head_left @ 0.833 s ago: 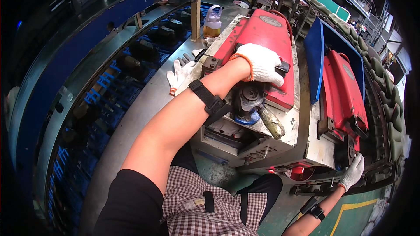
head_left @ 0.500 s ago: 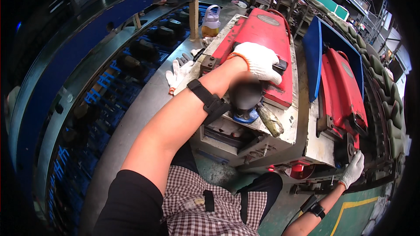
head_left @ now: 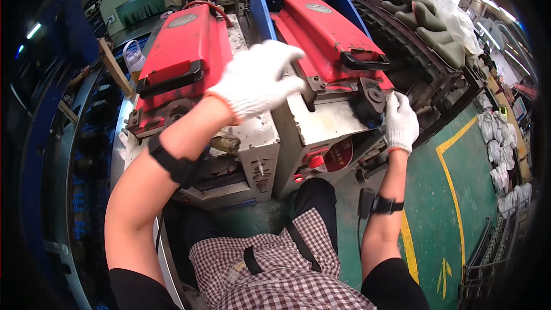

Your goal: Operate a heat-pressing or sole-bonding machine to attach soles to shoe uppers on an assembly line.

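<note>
My left hand (head_left: 252, 82), in a white knitted glove, is raised between two red-lidded machines. Its fingers are apart and hold nothing. On the left machine, the red lid (head_left: 182, 40) with its black handle (head_left: 171, 78) is down. The right machine's red lid (head_left: 330, 31) is lowered too, with a black handle (head_left: 364, 61) at its front. Below that handle a dark rounded piece (head_left: 369, 102) sticks out. My gloved right hand (head_left: 402, 121) is closed at its right edge; the fingertips partly hide the contact. Another dark piece (head_left: 177, 109) shows at the left machine's front, partly behind my left forearm.
A blue metal guard (head_left: 261, 8) surrounds the right machine's lid. Olive-green padded pieces (head_left: 427, 23) fill a rack to the right. A red button (head_left: 316, 161) sits on the right machine's front. A lidded bottle (head_left: 134, 57) stands far left. Yellow lines (head_left: 449, 181) mark the green floor.
My left hand has come off the left machine's handle area and risen rightward, its fingers spreading. My view has turned right. My right hand stays by the dark piece on the right machine.
</note>
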### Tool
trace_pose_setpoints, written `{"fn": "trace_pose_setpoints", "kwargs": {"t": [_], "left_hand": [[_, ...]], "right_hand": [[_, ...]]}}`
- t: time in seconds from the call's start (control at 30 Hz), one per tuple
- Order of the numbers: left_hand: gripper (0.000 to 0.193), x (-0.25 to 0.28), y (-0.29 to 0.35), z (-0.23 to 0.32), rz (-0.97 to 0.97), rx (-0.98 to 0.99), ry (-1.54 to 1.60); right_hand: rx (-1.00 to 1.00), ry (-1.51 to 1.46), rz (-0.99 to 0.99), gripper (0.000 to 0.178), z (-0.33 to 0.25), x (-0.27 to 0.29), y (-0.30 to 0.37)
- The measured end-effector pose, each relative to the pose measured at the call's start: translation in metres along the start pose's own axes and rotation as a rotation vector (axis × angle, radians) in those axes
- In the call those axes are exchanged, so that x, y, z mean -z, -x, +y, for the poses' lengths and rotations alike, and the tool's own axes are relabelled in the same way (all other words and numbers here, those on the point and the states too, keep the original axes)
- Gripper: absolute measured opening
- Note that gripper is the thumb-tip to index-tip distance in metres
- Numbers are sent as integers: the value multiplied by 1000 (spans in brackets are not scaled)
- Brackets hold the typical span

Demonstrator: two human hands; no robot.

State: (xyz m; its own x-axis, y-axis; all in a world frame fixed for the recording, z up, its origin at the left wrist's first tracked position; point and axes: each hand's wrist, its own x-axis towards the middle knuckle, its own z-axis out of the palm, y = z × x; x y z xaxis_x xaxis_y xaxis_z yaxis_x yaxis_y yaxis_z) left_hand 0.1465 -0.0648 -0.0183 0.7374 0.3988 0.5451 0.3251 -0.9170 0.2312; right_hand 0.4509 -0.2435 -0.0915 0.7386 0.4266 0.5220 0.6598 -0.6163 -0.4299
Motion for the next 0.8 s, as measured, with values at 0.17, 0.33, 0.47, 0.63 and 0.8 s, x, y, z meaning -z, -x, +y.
{"fn": "trace_pose_setpoints", "kwargs": {"t": [0.17, 0.33, 0.47, 0.63, 0.8], "left_hand": [[51, -48, -40, 25, -245, -215, -17], [51, -81, -50, 26, -295, -240, -154], [56, -72, -71, 29, -50, -395, -224], [57, -30, -113, 27, 161, -368, -284], [54, -7, -172, 33, 431, -316, -340]], "right_hand": [[115, -116, -71, 42, -17, 29, 57], [112, -239, -408, 45, -10, 52, 70], [395, -373, -315, 29, -23, 69, 15], [549, -200, -546, 47, -68, 23, -82], [499, -49, -760, 92, -82, -69, -171]]}}
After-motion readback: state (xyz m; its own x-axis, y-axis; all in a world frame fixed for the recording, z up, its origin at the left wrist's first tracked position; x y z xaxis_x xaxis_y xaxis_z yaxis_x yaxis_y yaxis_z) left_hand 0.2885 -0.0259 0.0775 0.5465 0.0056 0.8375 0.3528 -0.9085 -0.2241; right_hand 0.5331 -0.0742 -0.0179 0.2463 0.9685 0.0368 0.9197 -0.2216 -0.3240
